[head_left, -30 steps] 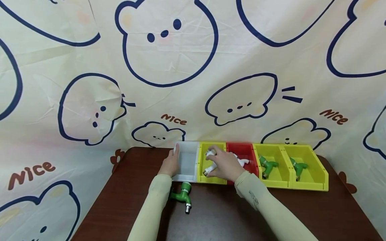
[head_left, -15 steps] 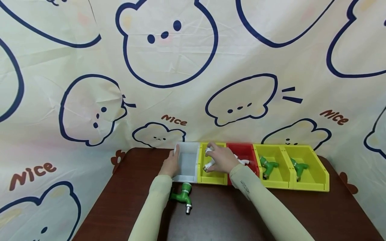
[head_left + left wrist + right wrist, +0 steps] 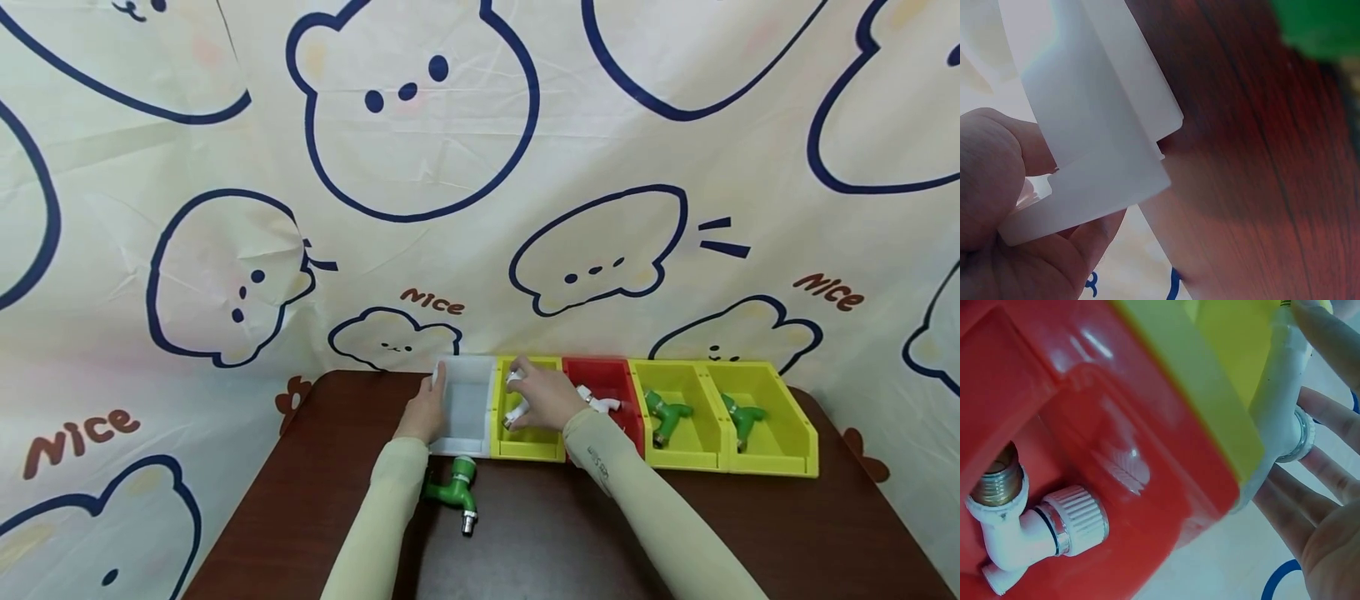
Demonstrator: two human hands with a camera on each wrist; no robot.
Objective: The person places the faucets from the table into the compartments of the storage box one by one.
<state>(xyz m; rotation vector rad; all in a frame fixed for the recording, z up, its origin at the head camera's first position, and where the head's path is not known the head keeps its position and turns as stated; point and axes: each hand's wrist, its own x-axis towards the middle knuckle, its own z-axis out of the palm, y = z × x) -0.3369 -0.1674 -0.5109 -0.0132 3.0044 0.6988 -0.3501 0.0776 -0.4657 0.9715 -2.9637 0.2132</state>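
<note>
My left hand (image 3: 422,410) grips the left wall of the light grey bin (image 3: 467,367); in the left wrist view, thumb and fingers are on both sides of the bin's end (image 3: 1104,181). My right hand (image 3: 553,397) is over the left yellow bin (image 3: 528,455), holding a white faucet (image 3: 516,414) between thumb and fingers. Seen from the right wrist, the faucet's pipe (image 3: 1282,387) slants down beside the bin wall, partly hidden by it. A second white faucet (image 3: 1019,540), with a ribbed knob and a brass thread, lies in the red bin (image 3: 1204,456).
To the right, two joined yellow bins (image 3: 772,379) hold a green faucet (image 3: 665,414) and another green faucet (image 3: 742,419). One more green faucet (image 3: 454,492) lies on the brown table (image 3: 540,533) before the grey bin. A patterned cloth (image 3: 420,250) hangs behind.
My right hand has shifted slightly left with the white faucet over the yellow bin, uncovering more of the faucet in the red bin. My left hand stays on the grey bin.
</note>
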